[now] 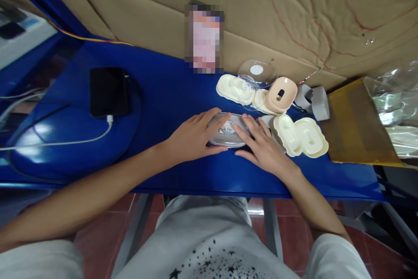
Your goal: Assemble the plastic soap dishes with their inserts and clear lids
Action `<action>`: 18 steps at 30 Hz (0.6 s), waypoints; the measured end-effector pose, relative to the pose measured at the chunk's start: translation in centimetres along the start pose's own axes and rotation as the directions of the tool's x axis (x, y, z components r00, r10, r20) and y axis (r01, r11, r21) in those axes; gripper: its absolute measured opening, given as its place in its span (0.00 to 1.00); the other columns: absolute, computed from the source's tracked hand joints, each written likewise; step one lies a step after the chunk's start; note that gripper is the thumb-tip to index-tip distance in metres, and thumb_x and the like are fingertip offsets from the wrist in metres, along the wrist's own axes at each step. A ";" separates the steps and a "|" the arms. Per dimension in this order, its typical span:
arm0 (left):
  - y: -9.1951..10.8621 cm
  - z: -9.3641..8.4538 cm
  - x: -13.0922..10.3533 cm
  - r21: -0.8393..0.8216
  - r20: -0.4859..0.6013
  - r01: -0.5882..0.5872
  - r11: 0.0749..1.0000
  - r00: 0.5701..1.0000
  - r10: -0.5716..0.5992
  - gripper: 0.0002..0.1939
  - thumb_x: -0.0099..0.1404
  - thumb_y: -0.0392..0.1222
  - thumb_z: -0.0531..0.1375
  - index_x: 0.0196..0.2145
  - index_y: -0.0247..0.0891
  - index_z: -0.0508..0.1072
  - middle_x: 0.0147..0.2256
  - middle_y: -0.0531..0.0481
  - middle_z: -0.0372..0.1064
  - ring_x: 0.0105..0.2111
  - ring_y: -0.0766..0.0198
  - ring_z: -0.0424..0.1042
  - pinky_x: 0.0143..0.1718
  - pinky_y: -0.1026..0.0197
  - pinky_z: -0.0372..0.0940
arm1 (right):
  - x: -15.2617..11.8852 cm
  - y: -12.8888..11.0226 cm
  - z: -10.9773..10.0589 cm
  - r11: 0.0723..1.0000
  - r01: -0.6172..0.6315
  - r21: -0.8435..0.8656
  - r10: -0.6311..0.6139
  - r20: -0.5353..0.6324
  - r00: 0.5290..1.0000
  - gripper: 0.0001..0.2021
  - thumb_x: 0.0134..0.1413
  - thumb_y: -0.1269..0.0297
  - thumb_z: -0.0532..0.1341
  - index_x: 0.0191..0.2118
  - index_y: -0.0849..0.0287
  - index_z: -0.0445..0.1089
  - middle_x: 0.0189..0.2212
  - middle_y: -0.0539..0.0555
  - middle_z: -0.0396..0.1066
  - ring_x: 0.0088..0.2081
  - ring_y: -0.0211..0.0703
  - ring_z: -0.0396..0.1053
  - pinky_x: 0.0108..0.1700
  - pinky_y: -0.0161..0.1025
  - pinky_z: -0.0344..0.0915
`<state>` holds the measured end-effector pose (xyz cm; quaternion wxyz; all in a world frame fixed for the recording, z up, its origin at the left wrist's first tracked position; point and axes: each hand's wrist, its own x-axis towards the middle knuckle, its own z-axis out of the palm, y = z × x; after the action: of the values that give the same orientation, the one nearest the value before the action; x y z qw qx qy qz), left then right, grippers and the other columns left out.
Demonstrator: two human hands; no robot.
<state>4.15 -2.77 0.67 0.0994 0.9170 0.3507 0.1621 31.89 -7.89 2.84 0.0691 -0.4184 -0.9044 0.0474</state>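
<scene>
Pale cloth with a scatter of black stars makes up the shirt (202,248) at the near edge, softly creased. Beyond it runs a smooth, glossy blue surface (183,174), and near its middle sits a low oval case (233,140), grey and shiny, with a printed label showing on its top. Bare hands meet over it. On the left, the left hand (191,137) has a fairly narrow grip on the case's left end, fingers over the top and thumb along the near rim. From the right, the right hand (264,145) lays spread, nearly straight fingers on the top, thumb by the near edge; whether that grip clasps the case, I cannot tell.

Just right of it lies a cream tray (310,136), thin and wavy-rimmed, with two rounded hollows. Farther back, a peach tub (283,94) with rounded sides shows a dark slot in its middle, a clear lid (269,76) carries a round white sticker, and smooth grey pieces (319,102) stand beside a brown box (355,118). Crinkled clear bags (395,105) fill the box. At the far left, a flat black box (109,92) has a white cable (81,142) plugged in. Creased brown paper (137,13) covers the far wall.
</scene>
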 end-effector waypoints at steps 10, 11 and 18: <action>-4.9 -6.2 -2.8 0.162 -0.140 0.209 0.964 0.972 -0.187 0.50 0.71 0.53 0.69 0.79 0.42 0.47 0.78 0.30 0.44 0.75 0.21 0.49 0.71 0.19 0.50 | -2.7 2.3 -4.0 0.976 -0.194 -0.103 0.184 -0.095 0.978 0.24 0.71 0.41 0.62 0.48 0.60 0.80 0.43 0.62 0.82 0.45 0.59 0.80 0.53 0.55 0.71; -4.0 -6.1 -2.5 0.152 -0.162 0.154 0.976 0.978 -0.129 0.49 0.73 0.51 0.68 0.79 0.42 0.46 0.78 0.29 0.43 0.76 0.24 0.49 0.73 0.21 0.50 | -2.6 1.9 -3.6 0.979 -0.164 -0.121 0.156 -0.074 0.985 0.23 0.72 0.44 0.62 0.50 0.60 0.80 0.45 0.62 0.83 0.47 0.59 0.80 0.54 0.55 0.71; 1.5 -1.2 -0.8 -0.031 0.052 -0.310 0.950 0.949 0.311 0.33 0.77 0.46 0.64 0.74 0.42 0.61 0.74 0.33 0.58 0.74 0.41 0.60 0.74 0.34 0.58 | -1.8 -0.4 -2.9 0.996 0.087 0.034 -0.083 -0.086 0.993 0.20 0.78 0.51 0.57 0.66 0.53 0.71 0.66 0.57 0.74 0.65 0.51 0.72 0.68 0.53 0.62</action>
<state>4.04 -4.35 2.07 0.0930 0.9637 0.1974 0.1538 33.24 -9.41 5.56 0.1169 -0.3797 -0.9166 0.0438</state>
